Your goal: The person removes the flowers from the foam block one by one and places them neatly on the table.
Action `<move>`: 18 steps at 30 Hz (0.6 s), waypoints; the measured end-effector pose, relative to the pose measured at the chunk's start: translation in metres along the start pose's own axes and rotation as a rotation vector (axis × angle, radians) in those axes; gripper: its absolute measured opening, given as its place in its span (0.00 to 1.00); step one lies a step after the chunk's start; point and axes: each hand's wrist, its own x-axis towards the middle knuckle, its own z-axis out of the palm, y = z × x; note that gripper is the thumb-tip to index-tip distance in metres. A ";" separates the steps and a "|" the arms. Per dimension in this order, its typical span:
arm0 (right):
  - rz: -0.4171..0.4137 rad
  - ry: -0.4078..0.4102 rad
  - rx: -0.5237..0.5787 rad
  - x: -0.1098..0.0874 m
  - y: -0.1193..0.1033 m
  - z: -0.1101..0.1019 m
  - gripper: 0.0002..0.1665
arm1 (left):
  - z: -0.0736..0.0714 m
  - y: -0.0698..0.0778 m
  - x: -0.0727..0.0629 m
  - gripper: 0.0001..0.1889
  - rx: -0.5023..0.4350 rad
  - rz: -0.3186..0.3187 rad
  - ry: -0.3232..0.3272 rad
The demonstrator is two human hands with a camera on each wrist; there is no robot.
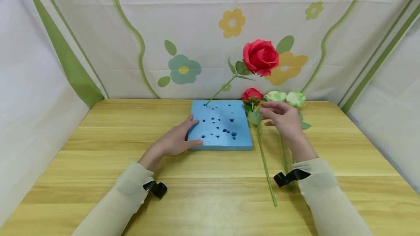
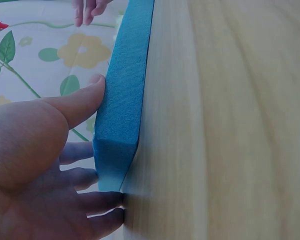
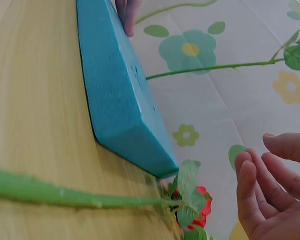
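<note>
A flat blue foam block (image 1: 218,126) with several holes lies on the table. One red rose (image 1: 260,57) stands tilted to the right, its stem in a hole near the block's far left corner. My left hand (image 1: 175,137) rests at the block's left side, thumb and index finger on its top; in the left wrist view the thumb (image 2: 82,102) touches the edge and the other fingers spread straight. Over the loose flowers hovers my right hand (image 1: 283,117), fingers loosely bent, nothing between them. Beneath and beside it lie a second red rose (image 1: 252,95) and pale green-white roses (image 1: 295,98).
The wooden table (image 1: 131,181) meets a white patterned curtain (image 1: 203,28) at its far edge. The second rose's long green stem (image 1: 266,166) stretches toward the front, right of the block. Black wrist cameras (image 1: 157,189) sit at both cuffs.
</note>
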 end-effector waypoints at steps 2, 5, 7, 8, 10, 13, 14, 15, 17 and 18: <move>-0.001 0.006 0.006 0.001 -0.002 0.006 0.18 | -0.001 0.001 -0.001 0.47 0.002 -0.002 -0.003; -0.006 0.011 0.003 0.001 -0.004 0.013 0.17 | 0.000 0.001 -0.001 0.47 -0.003 0.004 -0.010; -0.010 0.014 0.004 0.002 -0.004 0.019 0.18 | 0.000 0.001 -0.001 0.47 -0.006 0.010 -0.011; -0.011 0.015 0.012 0.004 -0.004 0.023 0.18 | 0.000 0.001 -0.001 0.47 -0.007 0.012 -0.010; -0.008 0.018 0.026 0.007 -0.005 0.031 0.20 | -0.001 0.000 -0.001 0.47 -0.008 0.015 -0.006; -0.008 0.018 0.051 0.013 -0.007 0.045 0.20 | -0.001 0.000 -0.003 0.46 -0.007 0.008 -0.001; -0.006 0.018 0.062 0.014 -0.008 0.050 0.20 | -0.001 -0.001 -0.003 0.46 -0.004 0.009 0.001; -0.005 0.020 0.070 0.016 -0.010 0.054 0.20 | -0.001 -0.001 -0.003 0.46 -0.003 0.008 0.001; -0.008 0.029 0.092 0.018 -0.014 0.061 0.19 | -0.001 -0.001 -0.002 0.46 -0.004 0.011 0.000; -0.009 0.035 0.102 0.019 -0.015 0.065 0.19 | -0.001 0.000 -0.002 0.47 -0.003 0.015 0.000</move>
